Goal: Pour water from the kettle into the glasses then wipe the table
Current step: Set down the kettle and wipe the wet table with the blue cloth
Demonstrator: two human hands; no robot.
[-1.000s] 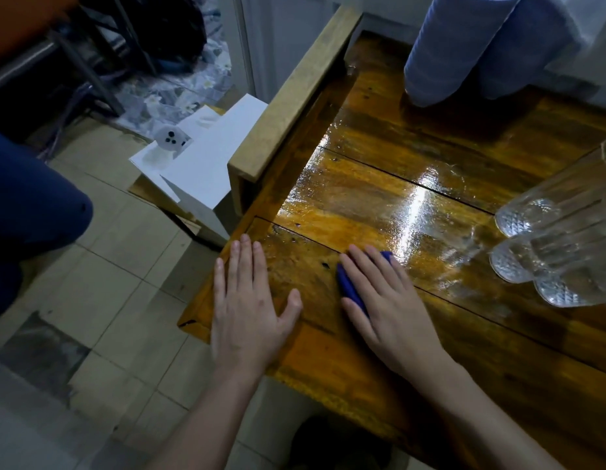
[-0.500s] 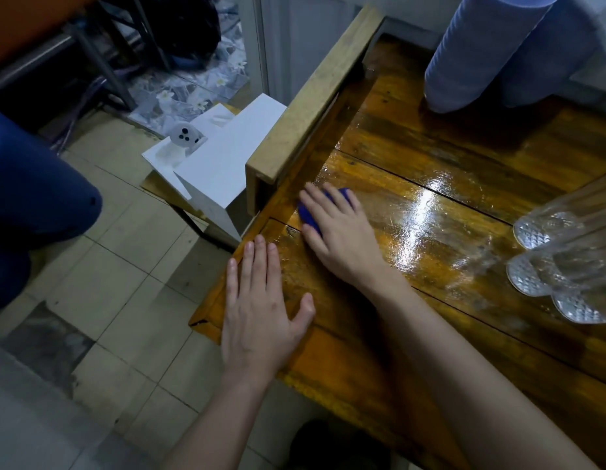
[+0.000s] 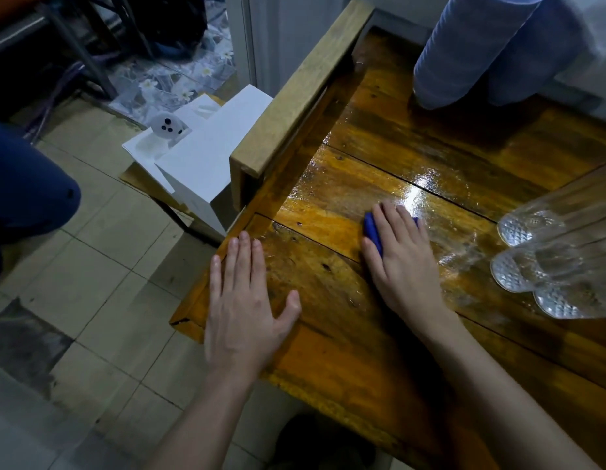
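The wooden table (image 3: 379, 361) shines wet across its middle planks. My right hand (image 3: 401, 262) presses flat on a small blue cloth (image 3: 373, 229), of which only the left edge shows under the fingers. My left hand (image 3: 242, 303) lies flat and spread on the table's near left corner, holding nothing. Three clear patterned glasses (image 3: 545, 262) stand close together at the right edge of the view. A tall blue ribbed vessel (image 3: 464, 49), possibly the kettle, stands at the far side of the table.
A raised wooden rail (image 3: 294, 93) runs along the table's left side. White boxes (image 3: 199, 161) sit on the tiled floor beside it. A person's blue-clad knee (image 3: 27, 188) is at the far left. A dark shoe (image 3: 315, 442) shows below the table edge.
My right hand slid the blue cloth from the table's left edge by the rail to the right, onto the wet middle plank. My left hand stayed flat at the corner.
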